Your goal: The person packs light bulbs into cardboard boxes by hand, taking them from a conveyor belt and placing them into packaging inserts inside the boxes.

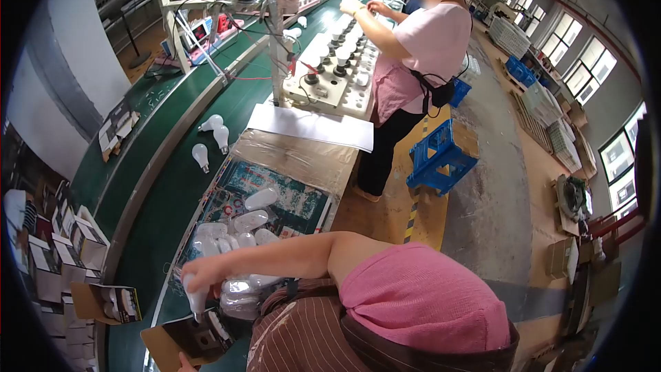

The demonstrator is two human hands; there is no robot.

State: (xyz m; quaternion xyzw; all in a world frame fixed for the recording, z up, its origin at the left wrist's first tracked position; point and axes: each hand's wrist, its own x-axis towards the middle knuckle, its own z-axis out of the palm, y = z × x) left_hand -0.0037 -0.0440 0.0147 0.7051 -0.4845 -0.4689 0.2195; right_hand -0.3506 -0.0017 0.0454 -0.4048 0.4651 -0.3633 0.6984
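My right hand (202,273) is closed round a white light bulb (196,301), pointing its base down at an open cardboard box (180,339). That box has a brown inner flap and dark printed sides, and part of its inside is hidden. At the bottom edge, a finger or thumb of my left hand (185,363) presses on the box; the rest of this hand is out of sight. Beside my right forearm lies a pile of clear plastic packs (246,240) on the table. Another open box (109,303) with white contents stands to the left.
Three loose bulbs (200,157) lie on the green conveyor (165,200). White paper (310,127) covers part of the bench. Farther up, a co-worker (434,48) stands at a rack of bulbs (337,62), near a blue stool (441,162). Many cartons (62,248) line the left.
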